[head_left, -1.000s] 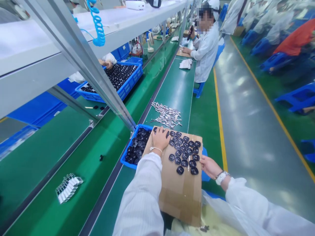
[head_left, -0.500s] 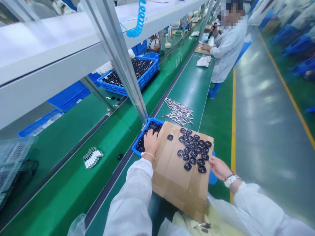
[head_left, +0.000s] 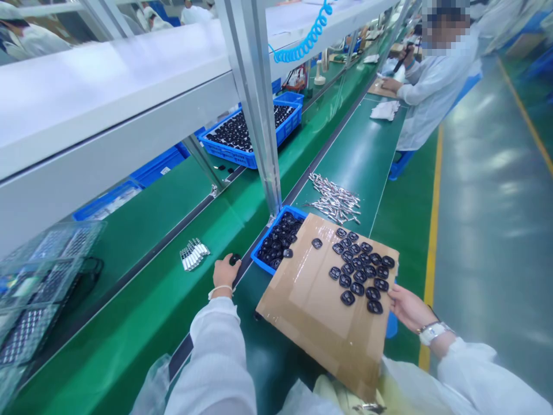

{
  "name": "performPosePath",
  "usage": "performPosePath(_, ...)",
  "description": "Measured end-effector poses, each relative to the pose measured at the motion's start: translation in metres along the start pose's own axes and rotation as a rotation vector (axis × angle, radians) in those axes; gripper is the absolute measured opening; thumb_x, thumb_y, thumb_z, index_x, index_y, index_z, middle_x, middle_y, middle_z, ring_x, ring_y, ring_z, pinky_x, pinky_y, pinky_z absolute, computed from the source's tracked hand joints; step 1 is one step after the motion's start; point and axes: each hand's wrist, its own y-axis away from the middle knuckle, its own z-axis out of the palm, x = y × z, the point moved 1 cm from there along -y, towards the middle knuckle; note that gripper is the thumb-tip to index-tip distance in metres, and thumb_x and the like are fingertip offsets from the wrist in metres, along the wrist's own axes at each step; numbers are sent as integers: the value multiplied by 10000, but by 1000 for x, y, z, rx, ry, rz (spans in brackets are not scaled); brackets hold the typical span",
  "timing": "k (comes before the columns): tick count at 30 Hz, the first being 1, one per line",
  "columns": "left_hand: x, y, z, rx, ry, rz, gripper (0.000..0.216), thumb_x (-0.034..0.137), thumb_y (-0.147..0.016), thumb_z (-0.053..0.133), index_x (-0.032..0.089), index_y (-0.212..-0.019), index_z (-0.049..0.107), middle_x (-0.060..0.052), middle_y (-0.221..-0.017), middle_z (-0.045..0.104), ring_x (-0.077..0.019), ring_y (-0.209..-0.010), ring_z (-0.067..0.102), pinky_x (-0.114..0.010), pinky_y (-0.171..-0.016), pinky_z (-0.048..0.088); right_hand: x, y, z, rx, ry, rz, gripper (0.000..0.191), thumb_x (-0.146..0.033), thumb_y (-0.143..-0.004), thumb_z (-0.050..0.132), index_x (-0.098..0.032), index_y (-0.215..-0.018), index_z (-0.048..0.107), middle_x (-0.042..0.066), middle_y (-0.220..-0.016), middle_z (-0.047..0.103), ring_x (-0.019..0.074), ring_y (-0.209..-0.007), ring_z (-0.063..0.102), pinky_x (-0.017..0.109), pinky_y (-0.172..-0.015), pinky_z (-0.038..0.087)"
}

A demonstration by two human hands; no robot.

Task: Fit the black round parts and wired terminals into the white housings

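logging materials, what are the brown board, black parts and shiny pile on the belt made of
The brown board looks like matte corrugated cardboard under glossy clear tape, by its sheen. The black parts look like moulded plastic or rubber, softly glossy; the look leaves that open. The shiny pile looks like bright metal, by its mirror-like glints.

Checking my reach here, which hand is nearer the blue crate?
Left. The left hand is just left of the crate, not touching it; the right hand is farther off, across the cardboard sheet, at its right edge.
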Motion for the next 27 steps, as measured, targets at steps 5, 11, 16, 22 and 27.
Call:
performPosePath(5,15,-23,10,-56,8,60,330,342,-847,526,164,-1124,528,-86,-1133,551,-211,-969,556,-432,-818,478,2,-1,-1,12,-12,11,354,-102,-717,567,-202,-1056,567,99,-1108,635,236,-959,631,355,-847,528)
performPosePath(11,21,-30,7,-25,51,23,290,334,-844,534,149,-1067,552,-74,-1064,578,-194,-916,574,-406,-782,492,4,-1,5,32,-30,10,378,-79,-721,551,-200,-1078,561,99,-1123,628,231,-954,633,352,-843,531)
performPosePath(16,41,-24,-8,113,165,16,302,343,-858,509,149,-1087,540,-75,-1051,583,-189,-901,579,-401,-776,497,1,2,12,36,-31,4,371,-72,-719,538,-195,-1068,567,99,-1135,621,236,-992,616,375,-867,519)
performPosePath(22,101,-1,-14,159,272,242,304,357,-865,496,151,-1083,545,-68,-1021,596,-172,-851,590,-379,-748,506,-1,5,17,40,-18,-22,335,-63,-720,527,-181,-1030,577,96,-1054,659,222,-922,646,341,-781,552)
performPosePath(27,153,44,-9,163,211,525,325,348,-862,494,173,-1134,527,-93,-1184,531,-232,-1067,510,-468,-900,421,-2,5,19,55,4,-54,322,-35,-706,513,-184,-983,585,75,-940,692,191,-823,670,290,-701,566)
